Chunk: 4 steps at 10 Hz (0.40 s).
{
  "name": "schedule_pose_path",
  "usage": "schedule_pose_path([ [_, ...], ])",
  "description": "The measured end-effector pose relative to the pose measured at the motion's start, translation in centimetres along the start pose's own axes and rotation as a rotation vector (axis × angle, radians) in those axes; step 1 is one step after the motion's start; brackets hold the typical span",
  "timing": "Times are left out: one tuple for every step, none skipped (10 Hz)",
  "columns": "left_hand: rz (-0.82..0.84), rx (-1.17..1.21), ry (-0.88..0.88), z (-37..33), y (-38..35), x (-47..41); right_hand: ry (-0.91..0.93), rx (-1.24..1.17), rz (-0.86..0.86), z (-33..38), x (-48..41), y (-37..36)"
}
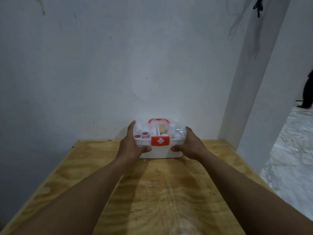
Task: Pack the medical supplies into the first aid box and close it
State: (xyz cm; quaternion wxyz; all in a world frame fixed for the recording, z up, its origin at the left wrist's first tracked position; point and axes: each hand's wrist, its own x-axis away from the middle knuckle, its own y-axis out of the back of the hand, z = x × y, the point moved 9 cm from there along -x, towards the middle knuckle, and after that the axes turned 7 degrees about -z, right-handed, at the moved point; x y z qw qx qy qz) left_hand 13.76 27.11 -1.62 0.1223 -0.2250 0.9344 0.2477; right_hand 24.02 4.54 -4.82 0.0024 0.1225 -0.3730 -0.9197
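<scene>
Gripping box [160, 153]: left hand [130, 143], right hand [192, 144]

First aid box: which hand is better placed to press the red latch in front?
Left, marginally. The left hand and right hand grip the first aid box by its ends, thumbs below the red latch; the left thumb tip looks slightly nearer its corner.

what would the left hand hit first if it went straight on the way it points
Likely the wall behind the box; the left hand points along the box's end. Depth unclear.
</scene>
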Motion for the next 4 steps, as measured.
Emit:
schedule_pose_path([
  [0.009, -0.003, 0.008, -0.1, 0.0, 0.2, -0.042, -0.003, -0.014, 1.6, 1.6, 1.1],
  [0.031, -0.034, 0.021, -0.5, 0.3, 0.5, -0.091, 0.052, 0.038, 2.6, 3.1, 1.8],
  [0.034, -0.071, 0.056, -1.0, 1.0, 1.2, -0.095, 0.105, 0.070, 3.8, 4.7, 3.3],
  [-0.097, -0.076, 0.097, -1.8, 3.3, 2.4, -0.058, 0.139, -0.030, 5.6, 6.2, 7.0],
])
